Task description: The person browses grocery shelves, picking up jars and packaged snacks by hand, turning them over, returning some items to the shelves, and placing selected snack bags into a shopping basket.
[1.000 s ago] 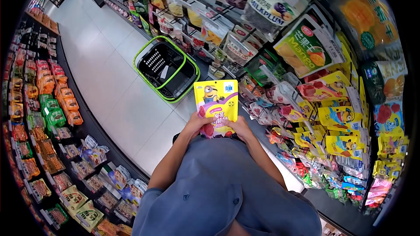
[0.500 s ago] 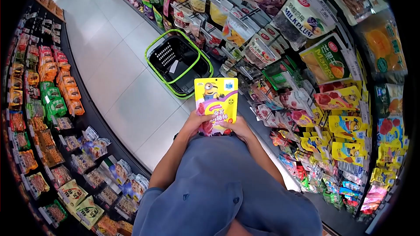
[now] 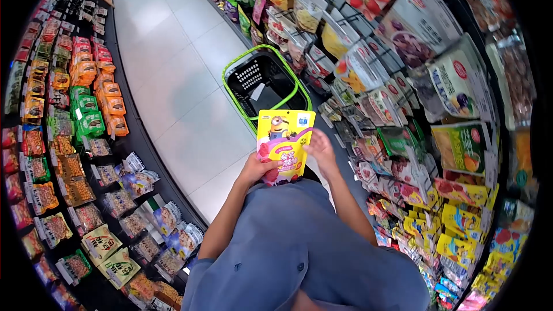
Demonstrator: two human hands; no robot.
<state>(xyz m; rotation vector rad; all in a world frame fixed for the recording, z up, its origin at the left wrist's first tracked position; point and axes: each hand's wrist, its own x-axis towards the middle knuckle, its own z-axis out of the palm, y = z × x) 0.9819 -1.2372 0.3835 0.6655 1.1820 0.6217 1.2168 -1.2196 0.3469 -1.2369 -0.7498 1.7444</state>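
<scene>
In front of my body is an upright yellow and pink snack pouch [image 3: 282, 155], with a cartoon figure and berries printed on its front. My left hand [image 3: 257, 169] is closed on its lower left side, the thumb lying across the front. Beside the pouch's right edge is my right hand [image 3: 320, 152], fingers bent and apart; they are at or very near the edge, and I cannot tell whether they touch it. Past the pouch, a black shopping basket [image 3: 235, 95] with a green rim stands on the floor, a small white paper [image 3: 257, 92] inside it.
Racks of hanging dried fruit bags [image 3: 461, 92] line the right side, with yellow pouches [image 3: 458, 247] lower down. Along the left, a curved dark shelf [image 3: 138, 121] holds packaged snacks [image 3: 86, 109]. A pale tiled floor [image 3: 173, 57] runs between them.
My right hand has left the pouch's lower front and moved up to its right edge. My left hand keeps its hold. The view has shifted, so basket and shelves appear further right.
</scene>
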